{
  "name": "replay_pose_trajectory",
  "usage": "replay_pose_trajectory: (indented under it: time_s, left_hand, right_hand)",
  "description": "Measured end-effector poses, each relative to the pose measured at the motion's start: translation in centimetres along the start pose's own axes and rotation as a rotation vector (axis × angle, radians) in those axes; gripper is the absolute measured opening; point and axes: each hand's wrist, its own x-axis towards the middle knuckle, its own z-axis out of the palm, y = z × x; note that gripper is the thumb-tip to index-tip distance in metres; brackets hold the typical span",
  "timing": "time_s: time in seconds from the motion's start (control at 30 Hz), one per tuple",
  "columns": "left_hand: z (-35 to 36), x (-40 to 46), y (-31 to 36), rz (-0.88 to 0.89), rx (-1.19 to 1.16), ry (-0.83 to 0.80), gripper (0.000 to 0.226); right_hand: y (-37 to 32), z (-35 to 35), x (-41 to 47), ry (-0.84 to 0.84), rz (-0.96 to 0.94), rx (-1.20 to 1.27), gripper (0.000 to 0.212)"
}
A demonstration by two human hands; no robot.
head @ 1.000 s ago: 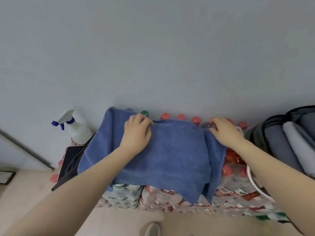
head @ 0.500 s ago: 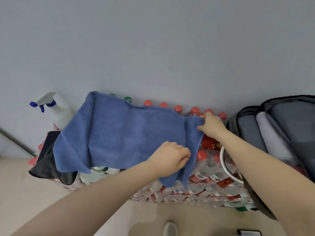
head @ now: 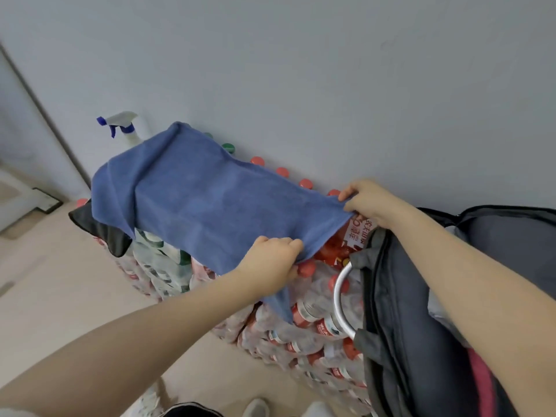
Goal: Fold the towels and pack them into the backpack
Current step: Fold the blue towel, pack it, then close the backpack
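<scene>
Pale grey wall (head: 301, 70) fills the far side of the scene, with a beige floor (head: 60, 296) near and left. Against the wall stands a stack of shrink-wrapped water bottles with red caps (head: 307, 314). Spread across its top lies a blue terry towel (head: 204, 200), its long axis running from the far left, beside a white spray bottle with a blue trigger (head: 126, 127), toward the near right. Its left end droops over a black cloth (head: 102, 233); a near corner hangs down the front of the bottles. The left hand (head: 270, 260) pinches the towel's near right corner, fingers curled over the edge. The right hand (head: 367, 200) pinches the far right corner, thumb and fingers pressed together on the fabric, so the short right edge is stretched between the two hands. Just right of the towel sits an open dark grey fabric backpack (head: 421, 341) with a curved metal handle (head: 340, 302); the right forearm crosses above it.
</scene>
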Motion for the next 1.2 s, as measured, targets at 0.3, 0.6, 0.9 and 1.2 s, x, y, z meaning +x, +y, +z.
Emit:
replay_pose_trajectory:
  time_s: [0.3, 0.6, 0.9, 1.2]
  left_hand:
    - [-2.0, 1.5, 5.2, 0.193, -0.218, -0.265, 0.028]
    - [-5.6, 0.1, -3.6, -0.023, -0.365, 0.055, 0.024]
    - [-8.9, -2.9, -20.8, -0.777, 0.052, 0.264, 0.054]
    - [-9.9, -1.8, -29.9, -0.811, -0.721, 0.172, 0.036]
  right_hand:
    - [1.5, -2.6, 1.0, 0.140, -0.104, -0.638, 0.036]
    - [-6.3, 3.5, 1.5, 0.131, -0.532, -0.528, 0.021]
    - [-19.8, 12.4, 5.8, -0.080, -0.700, -0.278, 0.025]
    - [-28.6, 19.3, 12.8, -0.213, -0.548, -0.385, 0.039]
